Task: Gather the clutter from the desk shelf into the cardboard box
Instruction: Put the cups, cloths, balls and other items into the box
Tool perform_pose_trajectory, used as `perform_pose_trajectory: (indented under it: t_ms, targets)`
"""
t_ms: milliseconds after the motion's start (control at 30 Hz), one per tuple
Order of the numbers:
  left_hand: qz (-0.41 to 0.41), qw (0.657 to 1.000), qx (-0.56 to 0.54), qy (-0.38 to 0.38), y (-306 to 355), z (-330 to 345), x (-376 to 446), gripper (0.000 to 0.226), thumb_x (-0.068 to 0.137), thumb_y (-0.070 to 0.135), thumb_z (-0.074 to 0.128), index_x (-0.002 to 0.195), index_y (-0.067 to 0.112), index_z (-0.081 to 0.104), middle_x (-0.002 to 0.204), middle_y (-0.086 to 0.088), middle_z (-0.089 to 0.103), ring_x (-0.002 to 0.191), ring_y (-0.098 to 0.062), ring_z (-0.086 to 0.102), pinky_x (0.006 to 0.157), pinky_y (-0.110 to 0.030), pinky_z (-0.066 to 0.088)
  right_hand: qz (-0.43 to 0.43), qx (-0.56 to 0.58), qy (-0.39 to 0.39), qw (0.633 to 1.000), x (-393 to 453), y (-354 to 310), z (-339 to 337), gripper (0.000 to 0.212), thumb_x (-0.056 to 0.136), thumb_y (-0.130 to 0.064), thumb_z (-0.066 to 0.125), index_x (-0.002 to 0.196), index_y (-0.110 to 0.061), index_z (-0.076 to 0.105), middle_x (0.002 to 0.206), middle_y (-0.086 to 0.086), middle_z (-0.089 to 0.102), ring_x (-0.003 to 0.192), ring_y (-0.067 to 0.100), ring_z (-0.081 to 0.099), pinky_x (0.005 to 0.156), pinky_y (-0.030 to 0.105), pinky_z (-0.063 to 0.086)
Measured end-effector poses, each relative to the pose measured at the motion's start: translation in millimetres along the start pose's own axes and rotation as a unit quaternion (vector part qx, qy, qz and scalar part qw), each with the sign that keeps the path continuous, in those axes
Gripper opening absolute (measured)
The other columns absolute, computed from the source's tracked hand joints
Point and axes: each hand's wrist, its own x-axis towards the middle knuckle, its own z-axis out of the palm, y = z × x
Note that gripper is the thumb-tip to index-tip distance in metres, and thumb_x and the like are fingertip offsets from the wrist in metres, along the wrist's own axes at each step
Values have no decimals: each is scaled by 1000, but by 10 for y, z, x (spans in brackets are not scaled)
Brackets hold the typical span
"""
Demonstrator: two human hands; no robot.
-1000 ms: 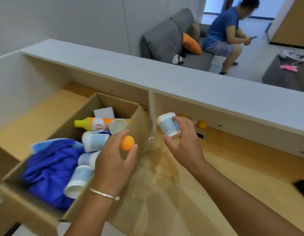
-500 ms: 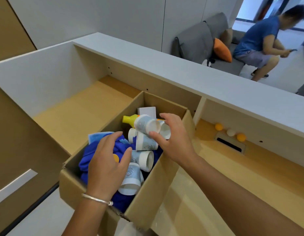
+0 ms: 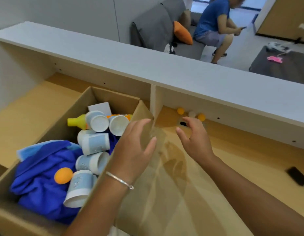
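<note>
Pale wood desk (image 3: pixel 233 167) runs under a grey shelf (image 3: pixel 165 68), with a sofa (image 3: pixel 158 26) and a seated person (image 3: pixel 214 24) behind. Left hand (image 3: pixel 136 149) hovers above the right wall of the box (image 3: pixel 103 181), fingers spread and holding nothing; a bracelet (image 3: pixel 119 180) circles its wrist. Right hand (image 3: pixel 194 140) hangs over the desk, fingers loosely curved, empty, partly hiding a dark slot (image 3: pixel 182 123). Just beyond it two orange balls (image 3: pixel 180 111) and a white ball (image 3: pixel 191 114) lie under the shelf. Inside the box sit paper cups (image 3: pixel 95 143), an orange ball (image 3: pixel 63 175) on blue cloth (image 3: pixel 40 181), a yellow bottle (image 3: pixel 76 122) mostly covered by cups, and a white block (image 3: pixel 100 107). Cup prints are too blurred to read. A black phone (image 3: pixel 297 175) lies at far right, smeared
</note>
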Motion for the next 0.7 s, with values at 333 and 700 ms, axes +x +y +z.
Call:
perform_pose_trajectory:
  t_ms: [333, 700]
  targets:
    - [-41, 993, 32, -105, 6, 1558, 430, 53, 86, 34, 62, 135, 31, 43, 133, 8, 51, 116, -10, 51, 92, -27, 44, 96, -62, -30, 993, 99, 1204, -205, 54, 93, -42, 57, 141, -22, 42, 137, 3, 46, 122, 21, 47, 86, 31, 41]
    - [-22, 984, 78, -159, -484, 3045, 1103, 54, 89, 23, 58, 140, 25, 41, 134, -7, 46, 108, -28, 56, 87, -33, 48, 83, -80, -35, 993, 597, 2195, 100, 54, 92, -29, 59, 142, -21, 41, 139, 8, 42, 123, 27, 45, 87, 32, 44]
